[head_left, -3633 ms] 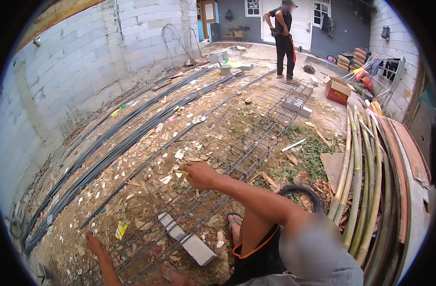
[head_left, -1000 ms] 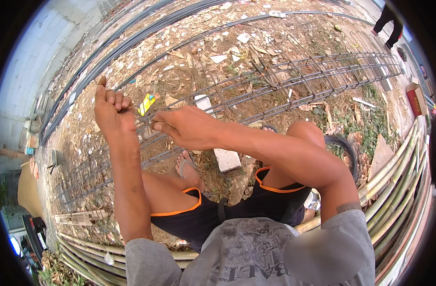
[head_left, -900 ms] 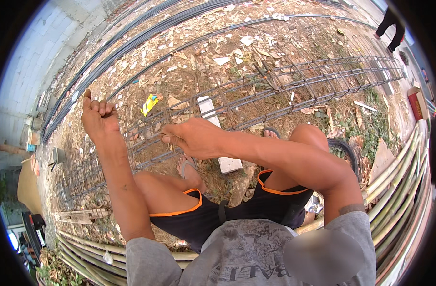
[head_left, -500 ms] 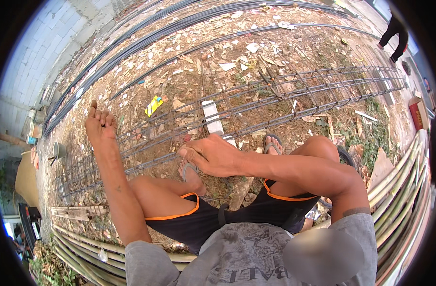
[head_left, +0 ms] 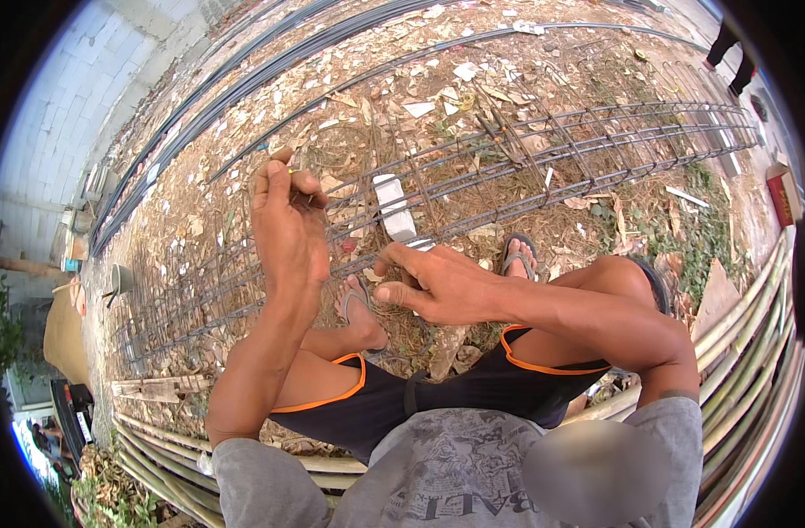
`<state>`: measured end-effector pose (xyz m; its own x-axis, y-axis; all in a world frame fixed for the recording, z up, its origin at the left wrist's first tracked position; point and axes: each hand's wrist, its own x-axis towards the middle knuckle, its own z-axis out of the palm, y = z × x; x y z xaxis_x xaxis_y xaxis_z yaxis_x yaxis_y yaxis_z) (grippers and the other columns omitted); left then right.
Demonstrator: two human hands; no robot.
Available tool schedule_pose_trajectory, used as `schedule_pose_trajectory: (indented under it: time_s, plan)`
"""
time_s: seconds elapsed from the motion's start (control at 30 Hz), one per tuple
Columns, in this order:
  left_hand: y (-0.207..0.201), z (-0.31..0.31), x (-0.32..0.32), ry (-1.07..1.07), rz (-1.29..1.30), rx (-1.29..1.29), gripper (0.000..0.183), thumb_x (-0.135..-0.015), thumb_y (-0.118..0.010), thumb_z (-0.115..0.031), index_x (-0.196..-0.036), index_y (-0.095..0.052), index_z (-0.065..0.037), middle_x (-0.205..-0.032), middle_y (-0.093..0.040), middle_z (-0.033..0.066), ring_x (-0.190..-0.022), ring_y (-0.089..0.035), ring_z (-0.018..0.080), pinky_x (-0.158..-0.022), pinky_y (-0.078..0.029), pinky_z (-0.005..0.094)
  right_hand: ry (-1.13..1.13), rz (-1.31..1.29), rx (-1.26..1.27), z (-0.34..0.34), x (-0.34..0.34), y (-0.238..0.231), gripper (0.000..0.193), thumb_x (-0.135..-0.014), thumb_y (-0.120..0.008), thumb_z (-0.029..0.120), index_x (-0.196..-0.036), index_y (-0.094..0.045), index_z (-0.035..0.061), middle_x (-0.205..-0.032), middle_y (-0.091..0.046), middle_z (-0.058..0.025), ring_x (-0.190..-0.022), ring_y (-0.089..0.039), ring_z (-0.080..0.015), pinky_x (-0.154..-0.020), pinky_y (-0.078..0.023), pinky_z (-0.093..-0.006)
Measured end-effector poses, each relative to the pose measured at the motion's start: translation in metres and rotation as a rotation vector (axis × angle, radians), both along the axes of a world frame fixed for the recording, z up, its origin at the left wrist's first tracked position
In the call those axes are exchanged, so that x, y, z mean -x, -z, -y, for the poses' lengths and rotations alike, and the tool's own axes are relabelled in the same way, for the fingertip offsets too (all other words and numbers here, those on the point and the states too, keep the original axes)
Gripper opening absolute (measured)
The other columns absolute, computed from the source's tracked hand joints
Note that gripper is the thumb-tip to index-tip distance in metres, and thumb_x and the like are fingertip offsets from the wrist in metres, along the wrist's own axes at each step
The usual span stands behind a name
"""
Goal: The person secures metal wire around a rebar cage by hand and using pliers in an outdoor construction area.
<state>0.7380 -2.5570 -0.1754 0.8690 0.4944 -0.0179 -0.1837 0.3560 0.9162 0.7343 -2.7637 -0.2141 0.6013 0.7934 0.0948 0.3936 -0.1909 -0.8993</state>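
Note:
My left hand [head_left: 290, 220] is raised over the left part of a long rebar cage [head_left: 508, 213], its fingers curled in toward the thumb. Whatever may be between those fingers is too small to make out. Lower and to the right, my right hand [head_left: 438, 283] hovers above the cage's near bar, in front of my knees. Its thumb stands apart from the bent index finger, and nothing shows in the gap. A white block [head_left: 392, 208] lies at the cage, just beyond my right hand. Thin stirrups cross the cage's long bars.
Long dark steel bars [head_left: 270, 84] lie along the far side. A dark two-armed tool [head_left: 499, 139] rests on the cage. Bamboo poles [head_left: 744, 348] are stacked around me. A bucket [head_left: 121, 279] stands at left; a person's legs [head_left: 728, 57] show at far right.
My left hand has moved right and nearer my right hand, now covering most of the yellow wrapper. My right hand has shifted slightly right, and its thumb and index finger have parted.

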Motion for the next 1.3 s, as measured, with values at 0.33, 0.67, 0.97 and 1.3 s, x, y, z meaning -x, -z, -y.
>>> schedule_pose_trajectory:
  time_s: [0.33, 0.67, 0.97, 1.3]
  plan:
    - [0.100, -0.063, -0.189, 0.322, -0.482, -0.242, 0.040, -0.099, -0.057, -0.033, -0.124, -0.058, -0.001, -0.111, -0.065, 0.0106, -0.093, -0.062, 0.0180, -0.081, -0.052, 0.0309, 1.211, 0.212, 0.142, 0.162, -0.062, -0.070, 0.029, -0.107, -0.042, 0.023, -0.104, -0.060, 0.0019, -0.080, -0.051, 0.0038, -0.064, -0.037, -0.0024, -0.056, -0.030, -0.0199]
    - [0.372, -0.134, -0.399, 0.174, -0.609, -1.128, 0.032, -0.080, -0.073, -0.030, -0.096, -0.075, -0.003, -0.098, -0.073, 0.0188, -0.092, -0.070, 0.0302, -0.083, -0.054, 0.0384, 1.715, -0.304, 0.228, 0.147, -0.092, 0.123, 0.035, -0.105, -0.042, 0.037, -0.125, -0.049, 0.0099, -0.104, -0.035, 0.0052, -0.092, -0.030, -0.0065, -0.078, -0.023, -0.0283]
    - [0.467, -0.145, -0.468, 0.131, -0.967, -1.308, 0.024, -0.081, -0.067, -0.020, -0.093, -0.072, 0.000, -0.101, -0.070, 0.0237, -0.099, -0.066, 0.0416, -0.088, -0.052, 0.0468, 1.891, -1.192, -0.151, 0.047, -0.106, 0.331, 0.058, -0.101, -0.043, 0.052, -0.146, -0.032, 0.0170, -0.150, -0.029, 0.0043, -0.139, -0.030, -0.0153, -0.114, -0.025, -0.0414]
    - [0.482, -0.182, -0.503, 0.167, -0.919, -1.357, 0.020, -0.076, -0.067, -0.017, -0.091, -0.073, -0.006, -0.090, -0.073, 0.0152, -0.084, -0.071, 0.0301, -0.080, -0.056, 0.0396, 1.297, -0.871, 0.361, 0.069, -0.068, 0.359, 0.105, -0.079, -0.062, 0.040, -0.152, -0.001, -0.0039, -0.159, -0.006, -0.0222, -0.148, -0.006, -0.0355, -0.122, -0.008, -0.0439]
